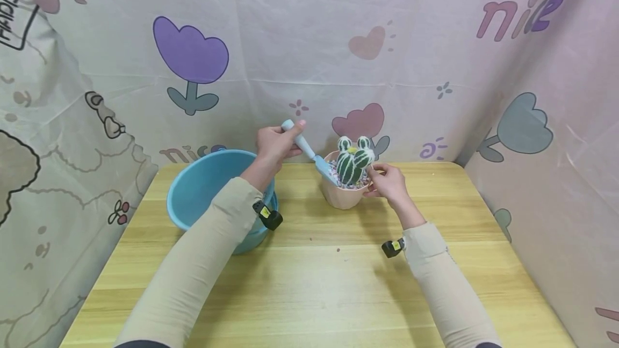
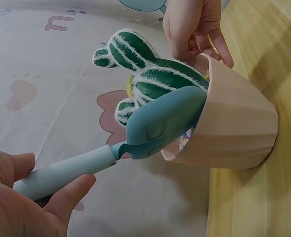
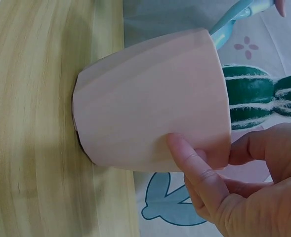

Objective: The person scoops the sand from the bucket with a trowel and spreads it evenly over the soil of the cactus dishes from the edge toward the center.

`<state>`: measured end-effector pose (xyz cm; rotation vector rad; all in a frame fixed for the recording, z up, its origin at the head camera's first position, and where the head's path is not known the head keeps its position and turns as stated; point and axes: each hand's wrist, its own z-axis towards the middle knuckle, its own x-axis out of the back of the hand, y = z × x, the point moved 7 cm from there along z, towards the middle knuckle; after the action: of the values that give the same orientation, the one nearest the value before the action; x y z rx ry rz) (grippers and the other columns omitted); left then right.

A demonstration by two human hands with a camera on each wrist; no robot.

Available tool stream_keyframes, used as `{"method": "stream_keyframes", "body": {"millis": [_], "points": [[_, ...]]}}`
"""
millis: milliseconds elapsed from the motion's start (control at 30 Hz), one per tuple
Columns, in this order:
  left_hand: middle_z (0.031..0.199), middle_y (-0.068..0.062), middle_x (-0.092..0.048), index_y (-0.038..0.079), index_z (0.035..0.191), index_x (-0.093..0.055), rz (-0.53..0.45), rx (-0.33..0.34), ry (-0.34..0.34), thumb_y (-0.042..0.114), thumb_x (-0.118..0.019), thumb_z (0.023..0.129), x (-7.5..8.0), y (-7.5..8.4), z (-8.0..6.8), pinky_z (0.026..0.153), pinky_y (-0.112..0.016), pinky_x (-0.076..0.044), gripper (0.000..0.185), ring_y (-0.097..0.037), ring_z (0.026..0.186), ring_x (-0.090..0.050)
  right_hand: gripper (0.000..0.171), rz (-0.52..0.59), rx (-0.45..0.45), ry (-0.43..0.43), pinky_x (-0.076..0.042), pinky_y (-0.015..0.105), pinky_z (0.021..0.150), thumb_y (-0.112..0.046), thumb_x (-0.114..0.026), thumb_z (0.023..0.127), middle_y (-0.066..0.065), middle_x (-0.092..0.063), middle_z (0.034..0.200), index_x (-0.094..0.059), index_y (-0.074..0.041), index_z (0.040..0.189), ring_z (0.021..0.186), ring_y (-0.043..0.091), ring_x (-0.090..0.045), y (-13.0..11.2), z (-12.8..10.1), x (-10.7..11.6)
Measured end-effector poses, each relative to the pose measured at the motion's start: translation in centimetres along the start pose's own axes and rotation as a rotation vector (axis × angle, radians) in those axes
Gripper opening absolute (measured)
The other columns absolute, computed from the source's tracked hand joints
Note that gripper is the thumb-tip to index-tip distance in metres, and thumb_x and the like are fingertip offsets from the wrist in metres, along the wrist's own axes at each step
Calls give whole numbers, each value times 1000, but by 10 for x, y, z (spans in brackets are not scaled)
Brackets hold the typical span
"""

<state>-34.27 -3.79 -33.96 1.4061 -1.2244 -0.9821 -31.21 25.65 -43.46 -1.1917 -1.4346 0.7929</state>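
Gripping trowel [image 1: 309, 150], left hand [image 1: 275, 144] raised

Table [image 1: 319, 283]: pale wood-grain surface, smooth with a soft sheen; backdrop [image 1: 300, 42] is thin printed cloth or sheeting, creased and matt. Pot [image 3: 150, 98] — matt peach plastic, smooth and faceted, filled with fine speckled gravel [image 1: 333, 168]; cactus [image 2: 155, 74] looks like moulded plastic, dark green with fuzzy white ribs. Trowel [image 2: 160, 123] — smooth teal plastic blade with a paler, satin handle; basin [image 1: 203, 187] is glossy blue plastic, and both sleeves [image 1: 193, 267] are plain beige knit, matt.
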Motion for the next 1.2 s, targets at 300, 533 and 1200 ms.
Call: {"method": "stream_keyframes", "body": {"millis": [300, 533, 1200], "points": [[120, -24, -76, -1, 126, -73, 7, 9, -13, 41, -83, 92, 1, 1, -1, 71, -27, -69, 55, -32, 100, -80, 59, 10, -19, 4, -70, 40, 77, -26, -55, 110, 28, -61, 123, -38, 4, 157, 63, 12, -69, -1, -5, -4], [118, -24, -77, -2, 124, -73, 2, 14, -14, 40, -84, 92, 2, 2, 0, 70, -27, -69, 54, -31, 96, -81, 59, 53, -33, -34, -69, 44, 81, -25, -52, 111, 27, -59, 118, -33, 3, 159, 65, 16, -69, -2, -10, -11], [108, -18, -75, 1, 122, -76, 16, -20, 12, 44, -89, 85, 3, 9, -2, 70, -31, -69, 58, -20, 75, -80, 64, 113, -64, -126, -70, 39, 79, -28, -48, 112, 31, -61, 121, -23, 3, 163, 63, 17, -72, -1, -14, -20]]}}
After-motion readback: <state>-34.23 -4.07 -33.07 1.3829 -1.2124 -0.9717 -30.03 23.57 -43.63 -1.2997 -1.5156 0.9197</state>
